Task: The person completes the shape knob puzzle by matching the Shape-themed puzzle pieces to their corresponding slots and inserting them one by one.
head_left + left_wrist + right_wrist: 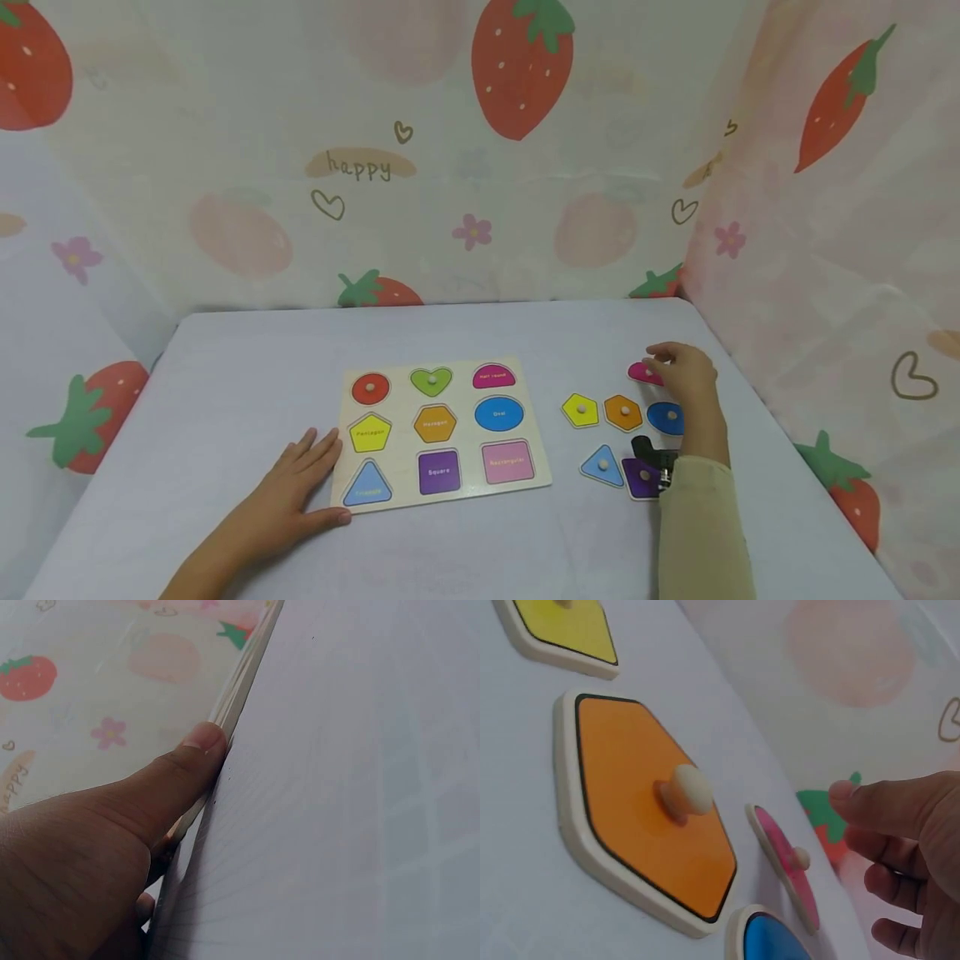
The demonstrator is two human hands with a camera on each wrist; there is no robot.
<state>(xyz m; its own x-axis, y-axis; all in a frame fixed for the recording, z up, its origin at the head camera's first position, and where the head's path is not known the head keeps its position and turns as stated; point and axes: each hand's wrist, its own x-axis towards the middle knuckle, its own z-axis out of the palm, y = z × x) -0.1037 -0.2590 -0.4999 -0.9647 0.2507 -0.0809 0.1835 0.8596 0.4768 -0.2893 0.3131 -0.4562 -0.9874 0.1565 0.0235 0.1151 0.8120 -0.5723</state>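
A wooden shape puzzle board [465, 492] lies on the table. Its red circle [371, 388] and green heart [431, 382] carry knobs; the other slots show printed names. My left hand [296, 487] rests at the board's left edge, thumb [202, 739] against the lower corner. Over on the right, my right hand [686, 371] hovers by the magenta half-round piece [784, 862]. In the right wrist view its fingers are loosely bent and apart from that piece's knob. Closest to it otherwise are the blue oval piece [665, 417] and the orange hexagon piece [645, 802].
Left of the hexagon lies a yellow pentagon piece [581, 410]. Nearer me are a light blue triangle piece [602, 467] and a purple square piece [637, 483], the latter partly behind the right wrist's camera [654, 454]. Strawberry-patterned cloth [480, 208] hangs behind the white table [450, 550].
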